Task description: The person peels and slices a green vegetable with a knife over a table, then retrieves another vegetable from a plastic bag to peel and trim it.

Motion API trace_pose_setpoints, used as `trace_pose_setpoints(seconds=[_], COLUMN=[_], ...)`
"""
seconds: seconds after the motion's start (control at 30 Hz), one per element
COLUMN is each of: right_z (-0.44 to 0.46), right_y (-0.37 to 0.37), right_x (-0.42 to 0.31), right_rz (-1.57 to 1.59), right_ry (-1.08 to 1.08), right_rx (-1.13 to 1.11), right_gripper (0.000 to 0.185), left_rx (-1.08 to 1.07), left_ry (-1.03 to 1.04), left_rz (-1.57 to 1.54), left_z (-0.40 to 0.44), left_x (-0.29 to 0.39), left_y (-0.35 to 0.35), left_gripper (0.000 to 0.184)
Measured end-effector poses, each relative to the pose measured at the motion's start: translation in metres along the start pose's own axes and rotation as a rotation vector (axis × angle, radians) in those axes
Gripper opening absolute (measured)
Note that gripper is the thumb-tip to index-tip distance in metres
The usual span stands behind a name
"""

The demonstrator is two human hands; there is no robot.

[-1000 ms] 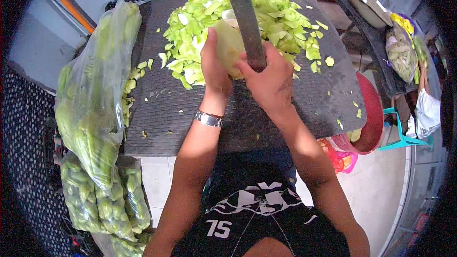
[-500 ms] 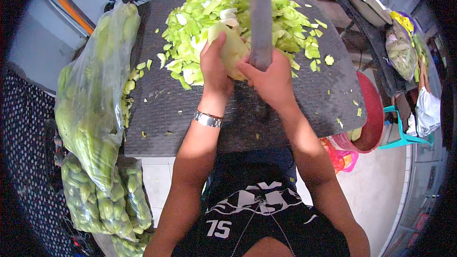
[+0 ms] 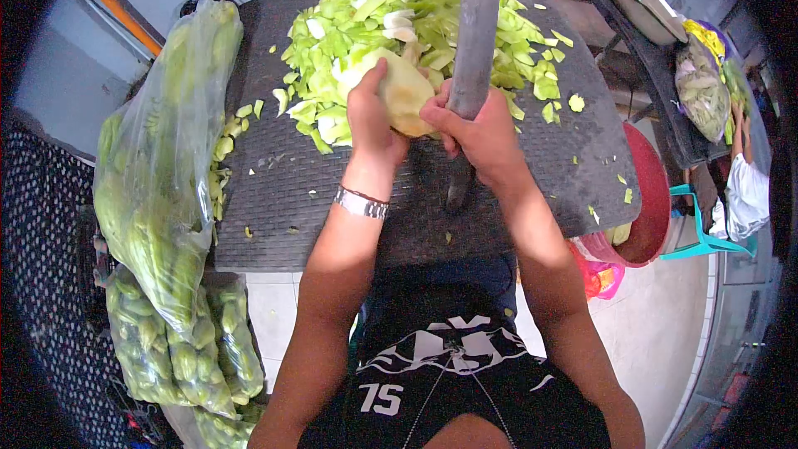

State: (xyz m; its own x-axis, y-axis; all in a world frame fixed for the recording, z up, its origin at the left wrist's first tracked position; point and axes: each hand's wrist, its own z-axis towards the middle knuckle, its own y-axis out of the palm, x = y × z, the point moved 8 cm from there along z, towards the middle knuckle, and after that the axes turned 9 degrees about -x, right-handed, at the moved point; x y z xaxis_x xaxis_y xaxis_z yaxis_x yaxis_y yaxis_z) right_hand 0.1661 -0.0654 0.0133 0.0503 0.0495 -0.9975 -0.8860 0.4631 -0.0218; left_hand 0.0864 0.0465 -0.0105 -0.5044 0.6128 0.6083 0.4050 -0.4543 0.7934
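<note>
My left hand (image 3: pixel 371 116) is wrapped round a peeled pale-green gourd (image 3: pixel 406 98), its brownish end facing me. My right hand (image 3: pixel 486 135) grips a knife with a broad grey blade (image 3: pixel 475 46) pointing up and away; its dark handle (image 3: pixel 459 187) shows below the fist. The right fingertips are close to the gourd's right side; whether they touch it I cannot tell. Behind both hands a heap of green and white peelings (image 3: pixel 332 58) covers the far part of the dark woven-pattern table (image 3: pixel 332 216).
Plastic bags of long green vegetables (image 3: pixel 158 199) hang along the table's left side, with more bags (image 3: pixel 174 349) below. At right are a red tub (image 3: pixel 648 191), a turquoise stool (image 3: pixel 702 229) and a bagged vegetable bundle (image 3: pixel 701 87). Another person's white sleeve (image 3: pixel 748 191) shows at far right.
The knife and my right hand have shifted slightly right, and the blade now leans right. The gourd has turned so more of its brownish end shows. My left hand keeps its hold.
</note>
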Motion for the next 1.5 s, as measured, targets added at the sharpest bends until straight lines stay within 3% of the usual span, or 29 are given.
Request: trace_pose_setpoints(seconds=[0.07, 0.17, 0.37, 0.57, 0.67, 0.87, 1.03, 1.17, 1.27, 1.3, 1.4, 1.5], right_z=[-0.002, -0.006, -0.004, -0.004, 0.000, 0.017, 0.012, 0.007, 0.011, 0.016, 0.035, 0.051], right_y=[-0.001, -0.005, 0.006, 0.012, 0.007, 0.002, 0.002, -0.001, -0.022, -0.032, -0.048, -0.059], right_x=[-0.001, -0.025, -0.029, -0.032, -0.030, 0.006, 0.006, -0.004, -0.013, -0.009, -0.002, 0.025], right_rz=[-0.047, -0.341, -0.537, -0.485, -0.573, -0.232, 0.044, 0.234, 0.254, 0.172, -0.113, -0.066], right_ry=[0.014, -0.206, -0.128, -0.087, -0.201, -0.055, 0.041, -0.004, 0.005, 0.048, 0.076, 0.079], right_rx=[-0.004, 0.168, 0.204, 0.130, 0.168, -0.038, -0.070, -0.146, -0.114, -0.085, -0.073, -0.048], right_gripper=[0.020, 0.032, 0.048, 0.044, 0.037, 0.020, 0.021, 0.026, 0.027, 0.019, 0.018, 0.017], left_rx=[-0.006, -0.047, -0.057, -0.056, -0.010, 0.037, 0.035, 0.211, 0.168, 0.175, 0.371, 0.350], left_ry=[0.013, 0.052, 0.081, 0.145, 0.163, 0.080, 0.042, 0.079, 0.191, 0.192, 0.393, 0.471], left_rz=[-0.007, 0.020, 0.027, 0.111, 0.134, 0.169, 0.086, 0.049, 0.010, 0.024, -0.109, -0.131], left_z=[0.003, 0.009, 0.009, 0.002, 0.001, 0.008, 0.015, 0.009, 0.016, 0.013, 0.005, 0.007], left_x=[0.002, 0.001, -0.002, 0.007, 0.005, -0.004, -0.010, 0.016, 0.033, 0.040, 0.062, 0.076], left_y=[-0.002, -0.006, -0.009, -0.004, -0.005, -0.016, -0.025, -0.036, -0.055, -0.053, -0.065, -0.051], left_gripper=[0.042, 0.036, 0.030, 0.026, 0.027, 0.029, 0.042, 0.042, 0.042, 0.037, 0.037, 0.037])
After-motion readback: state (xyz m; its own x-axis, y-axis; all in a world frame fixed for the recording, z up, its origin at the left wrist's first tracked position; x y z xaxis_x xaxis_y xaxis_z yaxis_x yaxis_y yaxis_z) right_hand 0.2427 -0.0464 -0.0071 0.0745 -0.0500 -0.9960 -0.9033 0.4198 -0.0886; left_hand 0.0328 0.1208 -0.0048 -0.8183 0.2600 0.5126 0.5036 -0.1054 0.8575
